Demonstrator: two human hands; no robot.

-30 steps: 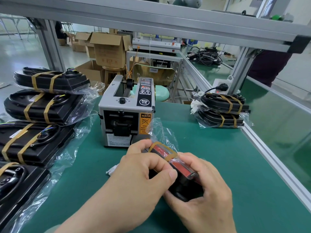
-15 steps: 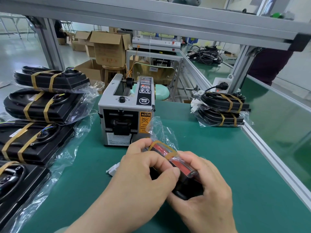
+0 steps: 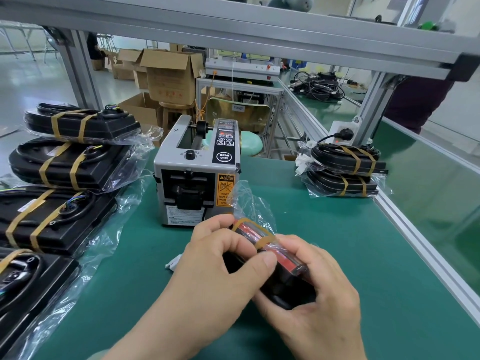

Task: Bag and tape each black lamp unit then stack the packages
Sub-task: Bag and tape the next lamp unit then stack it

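- A green-matted desk (image 3: 337,255) has an aluminium rail (image 3: 415,242) running along its right edge.
- A grey aluminium beam (image 3: 233,27) crosses overhead, carried by a post (image 3: 80,74) past the far left corner and another post (image 3: 374,105) at the far right corner.
- A white socket (image 3: 342,132) with a black plug sits at the foot of the right post.
- Beyond the far edge stand open cardboard boxes (image 3: 171,74), one resting on a wooden stool (image 3: 176,110).
- The floor (image 3: 31,81) is pale grey and glossy, reflecting daylight.
- A metal stand (image 3: 239,87) carries a flat grey machine (image 3: 241,70).
- A second green bench (image 3: 319,105) holds tangled black cables (image 3: 319,85).
- A person in dark clothing (image 3: 415,105) stands behind the right post.
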